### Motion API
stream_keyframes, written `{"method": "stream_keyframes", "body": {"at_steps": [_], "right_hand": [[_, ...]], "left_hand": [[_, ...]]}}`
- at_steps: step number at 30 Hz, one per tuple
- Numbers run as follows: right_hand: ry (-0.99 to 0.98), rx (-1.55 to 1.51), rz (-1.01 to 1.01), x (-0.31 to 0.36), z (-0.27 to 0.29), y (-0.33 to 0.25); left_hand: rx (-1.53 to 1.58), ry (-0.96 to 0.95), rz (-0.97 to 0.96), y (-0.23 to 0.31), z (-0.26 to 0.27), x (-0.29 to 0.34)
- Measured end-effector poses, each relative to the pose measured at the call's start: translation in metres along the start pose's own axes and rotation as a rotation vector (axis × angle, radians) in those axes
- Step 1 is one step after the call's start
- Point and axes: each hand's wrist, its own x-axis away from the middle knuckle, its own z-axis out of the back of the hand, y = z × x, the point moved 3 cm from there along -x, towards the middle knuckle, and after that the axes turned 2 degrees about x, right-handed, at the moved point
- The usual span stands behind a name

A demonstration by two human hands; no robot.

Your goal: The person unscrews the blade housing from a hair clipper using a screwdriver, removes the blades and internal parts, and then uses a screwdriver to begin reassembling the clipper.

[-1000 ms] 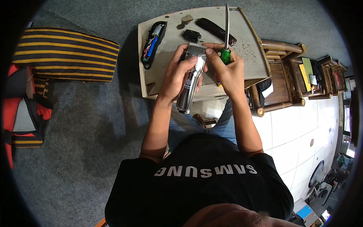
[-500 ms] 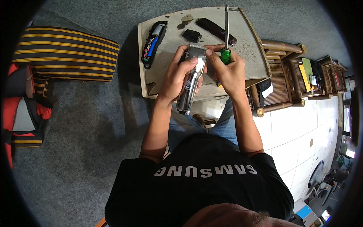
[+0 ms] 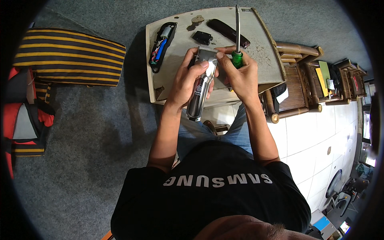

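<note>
A silver hair clipper (image 3: 197, 100) is gripped in my left hand (image 3: 181, 85), its toothed blade end pointing away from me and the thumb lying on its front. Pressed near the right corner of the blade is the thumb of my right hand (image 3: 247, 82). That same hand keeps a screwdriver (image 3: 237, 60) tucked in its fingers, green handle down and long metal shaft upward. On the table beyond lie an opened black clipper housing (image 3: 161, 48) with a motor, blue battery and wires showing, a small black part (image 3: 203, 38), and a long dark casing piece (image 3: 229, 33).
The worn pale table (image 3: 262, 52) has stains and a raised right edge. A striped black and yellow cushion (image 3: 72, 58) and a red and black bag (image 3: 24, 120) are at the left. Bamboo chairs (image 3: 294, 86) stand at the right, one with papers and a cap.
The screwdriver shaft has tilted slightly to the left with my right hand. Both hands otherwise keep the same hold on the hair clipper.
</note>
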Motion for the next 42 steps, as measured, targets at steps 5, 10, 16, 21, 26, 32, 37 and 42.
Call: {"method": "stream_keyframes", "body": {"at_steps": [5, 10, 16, 21, 26, 32, 37, 42], "right_hand": [[-0.007, -0.001, 0.011, -0.001, -0.001, 0.001], [-0.013, 0.025, 0.014, -0.002, -0.001, 0.002], [-0.022, 0.018, 0.018, -0.002, -0.001, 0.001], [-0.055, -0.034, -0.035, 0.001, -0.001, -0.004], [-0.099, -0.086, -0.069, 0.002, 0.001, -0.012], [-0.109, -0.052, -0.089, 0.001, 0.003, -0.004], [-0.107, -0.060, -0.074, 0.002, 0.002, -0.003], [-0.107, -0.062, -0.068, 0.001, 0.002, -0.001]], "left_hand": [[0.016, -0.002, 0.003, 0.001, 0.000, 0.001], [0.030, -0.001, 0.011, 0.001, 0.000, 0.001], [0.039, 0.003, 0.010, 0.002, 0.000, 0.000], [-0.091, 0.013, -0.039, 0.000, -0.004, -0.001], [-0.066, 0.008, -0.046, 0.004, -0.004, -0.002], [-0.086, 0.007, -0.058, 0.002, -0.003, -0.002], [-0.094, -0.003, -0.078, -0.001, -0.002, -0.002], [-0.088, 0.001, -0.079, -0.001, -0.002, -0.001]]}}
